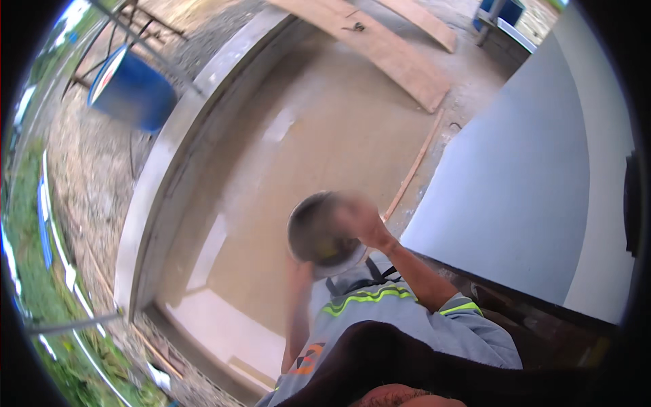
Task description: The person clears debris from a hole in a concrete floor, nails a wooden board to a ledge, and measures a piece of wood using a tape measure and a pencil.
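Note:
In front of my waist is a round, dark, open container (322,239) with a pale rim. Something yellowish shows low inside it, too blurred to name. My left hand (299,271) is at its lower left side and grips it there, the fingers partly hidden. Over the upper right of the opening is my right hand (358,220), smeared by motion. Whether its fingers hold the rim or something inside does not show.
Below lies a wet-looking concrete floor (325,149), bordered on the left by a low concrete wall (159,176). Wooden boards (386,57) lie at the far side. A blue barrel (139,91) stands beyond the wall. A large pale blue-grey panel (515,176) rises on the right.

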`<state>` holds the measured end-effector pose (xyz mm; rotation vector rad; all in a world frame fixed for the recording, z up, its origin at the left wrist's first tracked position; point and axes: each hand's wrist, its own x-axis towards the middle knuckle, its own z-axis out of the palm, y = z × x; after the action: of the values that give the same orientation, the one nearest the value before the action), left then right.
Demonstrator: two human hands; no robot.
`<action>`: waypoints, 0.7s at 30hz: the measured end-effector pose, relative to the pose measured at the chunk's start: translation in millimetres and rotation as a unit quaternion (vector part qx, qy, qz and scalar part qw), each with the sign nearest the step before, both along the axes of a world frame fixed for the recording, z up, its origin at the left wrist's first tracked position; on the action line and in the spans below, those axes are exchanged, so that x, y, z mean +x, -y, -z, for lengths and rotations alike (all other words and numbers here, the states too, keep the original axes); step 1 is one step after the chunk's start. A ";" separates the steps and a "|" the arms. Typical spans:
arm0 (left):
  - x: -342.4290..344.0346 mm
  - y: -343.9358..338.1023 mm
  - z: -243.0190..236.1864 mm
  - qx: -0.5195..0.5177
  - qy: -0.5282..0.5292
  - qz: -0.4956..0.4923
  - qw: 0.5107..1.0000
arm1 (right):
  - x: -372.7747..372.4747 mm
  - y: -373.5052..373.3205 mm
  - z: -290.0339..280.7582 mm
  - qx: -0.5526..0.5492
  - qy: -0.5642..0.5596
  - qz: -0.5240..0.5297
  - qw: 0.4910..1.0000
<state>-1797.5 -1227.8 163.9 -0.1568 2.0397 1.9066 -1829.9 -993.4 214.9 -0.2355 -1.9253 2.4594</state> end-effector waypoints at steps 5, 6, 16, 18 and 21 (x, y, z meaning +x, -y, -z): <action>-159.5 -56.0 -36.5 -0.004 0.093 0.100 0.991 | -31.0 -97.9 30.4 0.005 0.065 0.259 0.964; -191.4 -58.6 -35.1 -0.033 0.077 0.112 0.990 | -30.5 -107.4 59.3 -0.021 0.081 0.304 0.949; -453.1 -104.6 23.7 -0.219 0.103 0.200 0.950 | 56.6 -176.6 325.5 0.259 0.572 0.416 0.658; -509.9 -87.3 32.1 -0.340 -0.002 0.242 0.909 | -25.4 -204.3 291.0 0.205 0.566 0.412 0.684; -562.1 -180.3 59.4 -0.045 0.145 0.050 0.987 | -74.2 -312.6 305.7 0.234 0.463 0.500 0.694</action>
<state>-2359.6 -1047.4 104.5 -0.3283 1.8993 1.6272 -1904.2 -680.8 -90.8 -2.0984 -1.6694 1.0578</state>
